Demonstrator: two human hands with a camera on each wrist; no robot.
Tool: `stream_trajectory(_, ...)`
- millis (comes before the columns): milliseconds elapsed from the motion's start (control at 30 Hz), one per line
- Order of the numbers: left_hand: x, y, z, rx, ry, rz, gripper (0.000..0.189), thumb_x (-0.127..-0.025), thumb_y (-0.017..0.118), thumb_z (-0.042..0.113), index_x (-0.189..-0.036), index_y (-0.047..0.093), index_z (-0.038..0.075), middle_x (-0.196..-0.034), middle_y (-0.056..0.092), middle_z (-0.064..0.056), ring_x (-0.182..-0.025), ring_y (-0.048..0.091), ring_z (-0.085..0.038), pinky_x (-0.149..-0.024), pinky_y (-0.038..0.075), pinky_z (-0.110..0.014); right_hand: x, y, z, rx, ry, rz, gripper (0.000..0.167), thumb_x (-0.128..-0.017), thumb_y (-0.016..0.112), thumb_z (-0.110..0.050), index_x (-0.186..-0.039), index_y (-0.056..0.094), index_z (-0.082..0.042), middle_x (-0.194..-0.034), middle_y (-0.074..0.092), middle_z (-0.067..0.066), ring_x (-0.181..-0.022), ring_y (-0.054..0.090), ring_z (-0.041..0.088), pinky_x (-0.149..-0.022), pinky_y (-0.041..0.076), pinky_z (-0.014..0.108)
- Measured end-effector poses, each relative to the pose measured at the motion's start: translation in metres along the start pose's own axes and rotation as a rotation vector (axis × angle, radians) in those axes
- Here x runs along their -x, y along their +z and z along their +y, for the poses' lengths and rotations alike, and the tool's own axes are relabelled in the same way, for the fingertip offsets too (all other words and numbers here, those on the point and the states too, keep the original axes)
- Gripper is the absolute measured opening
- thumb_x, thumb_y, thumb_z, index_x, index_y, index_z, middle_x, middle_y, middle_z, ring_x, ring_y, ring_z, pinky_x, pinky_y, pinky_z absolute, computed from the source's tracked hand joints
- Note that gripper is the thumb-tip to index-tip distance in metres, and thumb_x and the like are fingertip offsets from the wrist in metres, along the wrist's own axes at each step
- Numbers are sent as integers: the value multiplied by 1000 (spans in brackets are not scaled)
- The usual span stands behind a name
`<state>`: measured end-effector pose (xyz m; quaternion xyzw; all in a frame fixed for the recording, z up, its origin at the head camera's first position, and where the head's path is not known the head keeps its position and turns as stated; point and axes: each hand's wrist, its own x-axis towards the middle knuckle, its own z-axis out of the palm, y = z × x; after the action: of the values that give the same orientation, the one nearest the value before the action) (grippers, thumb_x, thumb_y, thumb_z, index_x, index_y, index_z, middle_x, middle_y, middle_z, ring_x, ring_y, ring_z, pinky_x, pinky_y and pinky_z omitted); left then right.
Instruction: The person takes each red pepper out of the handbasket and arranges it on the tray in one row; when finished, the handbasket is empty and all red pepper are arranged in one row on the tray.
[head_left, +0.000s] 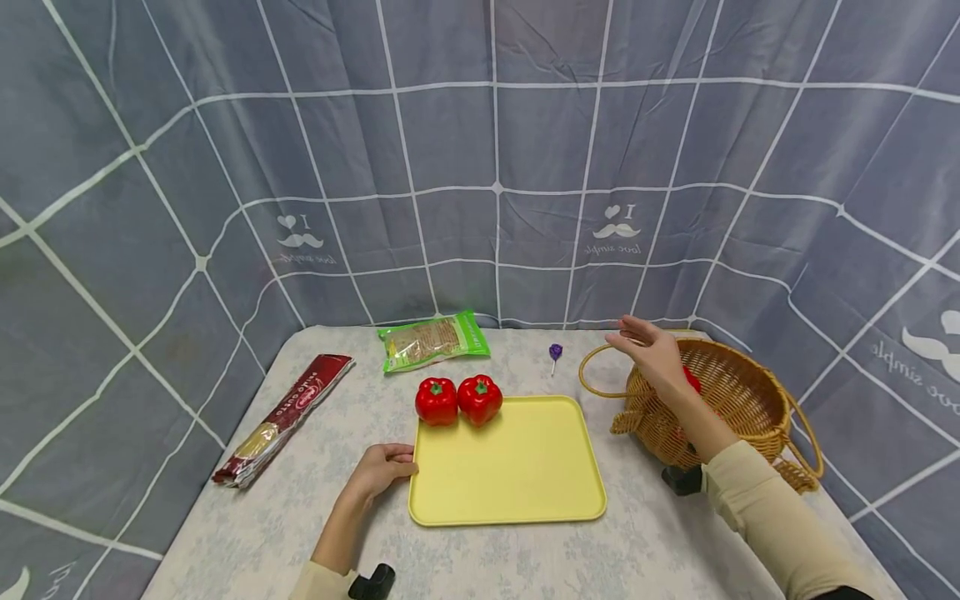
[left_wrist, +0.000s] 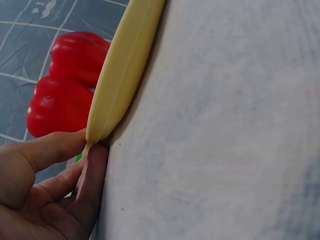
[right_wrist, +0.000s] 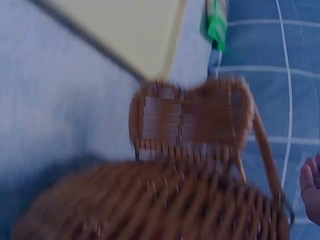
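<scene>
My left hand (head_left: 382, 471) pinches the left edge of a yellow tray (head_left: 517, 475) between thumb and fingers. In the left wrist view the thumb and fingers (left_wrist: 95, 170) meet at the tray's rim (left_wrist: 117, 85). Two red bell peppers (head_left: 436, 402) sit side by side at the tray's far left corner. Over the near left side of a wicker basket (head_left: 738, 383) hovers my right hand (head_left: 651, 354), fingers loosely extended and holding nothing. Something red (head_left: 692, 379) shows inside the basket, mostly hidden behind the right arm.
A purple-wrapped lollipop (head_left: 555, 357) lies between tray and basket. Behind the peppers is a green-edged food packet (head_left: 435, 340). A long dark red spaghetti packet (head_left: 285, 421) lies at the left. Grey checked cloth (head_left: 495, 167) hangs around the table. The basket's looped handle (head_left: 588, 375) sticks out leftward.
</scene>
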<state>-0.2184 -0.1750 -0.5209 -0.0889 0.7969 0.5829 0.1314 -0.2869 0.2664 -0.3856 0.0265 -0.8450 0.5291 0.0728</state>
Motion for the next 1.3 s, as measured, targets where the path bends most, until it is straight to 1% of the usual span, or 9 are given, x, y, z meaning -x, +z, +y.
stream_trajectory(233, -2, -1, 1, -7, 3, 22, 37, -80, 72, 0, -115, 64, -10, -91, 67, -11, -76, 61, -12, -67, 53, -26, -1, -40, 4, 137, 61, -90, 80, -92, 60, -51, -153, 30, -8, -152, 40, 19, -138, 41, 36, -109, 40, 47)
stream_trajectory(367, -2, -2, 3, -10, -5, 25, 37, -80, 72, 0, -115, 64, -10, -92, 67, -12, -76, 60, -12, -68, 53, -26, -2, -57, 10, 155, 115, -111, 86, -90, 60, -55, -153, 28, -6, -154, 37, 20, -139, 37, 39, -112, 32, 57)
stream_trajectory(567, -2, -5, 3, 7, -10, 28, 38, -80, 72, 0, -115, 63, -11, -91, 66, -11, -77, 60, -12, -68, 53, -26, -8, -77, 17, 209, 177, -158, 90, -90, 60, -56, -151, 27, 1, -151, 37, 26, -140, 33, 43, -113, 28, 60)
stream_trajectory(833, 0, -5, 3, 14, -31, 42, 38, -80, 72, -1, -116, 63, -11, -93, 67, -12, -77, 61, -12, -70, 55, -27, -16, -88, 32, 427, 237, -289, 91, -92, 56, -56, -144, 31, 13, -145, 36, 36, -132, 37, 51, -104, 41, 58)
stream_trajectory(933, 1, -4, 1, 23, -31, 41, 38, -80, 72, -1, -116, 63, -11, -93, 67, -12, -76, 61, -12, -70, 55, -28, -19, -87, 35, 427, 294, -267, 75, -91, 59, -53, -124, 50, 15, -114, 56, 33, -113, 50, 46, -90, 50, 47)
stream_trajectory(1033, 0, -4, 0, 32, -26, 35, 39, -79, 72, -2, -116, 63, -11, -93, 67, -12, -77, 62, -12, -70, 56, -28, -25, -87, 34, 418, 353, -250, 79, -91, 60, -49, -128, 44, 19, -108, 53, 28, -104, 49, 40, -83, 48, 41)
stream_trajectory(1133, 0, -3, -1, 37, -24, 35, 39, -79, 72, -2, -116, 63, -11, -94, 67, -13, -77, 62, -13, -70, 56, -29, -32, -88, 37, 429, 406, -223, 78, -91, 59, -48, -124, 42, 20, -104, 47, 31, -100, 47, 41, -82, 47, 43)
stream_trajectory(1200, 1, -2, -2, 37, -26, 39, 38, -80, 72, -2, -116, 63, -11, -94, 67, -13, -78, 62, -13, -71, 56, -30, -35, -89, 40, 430, 426, -207, 86, -91, 58, -47, -133, 33, 24, -113, 44, 39, -103, 46, 46, -86, 47, 47)
stream_trajectory(1300, 2, 0, -2, 46, -24, 36, 38, -80, 72, -3, -116, 63, -12, -94, 67, -14, -77, 62, -14, -71, 56, -31, -36, -90, 48, 429, 487, -188, 85, -90, 58, -45, -129, 35, 26, -119, 42, 45, -112, 46, 53, -95, 47, 52)
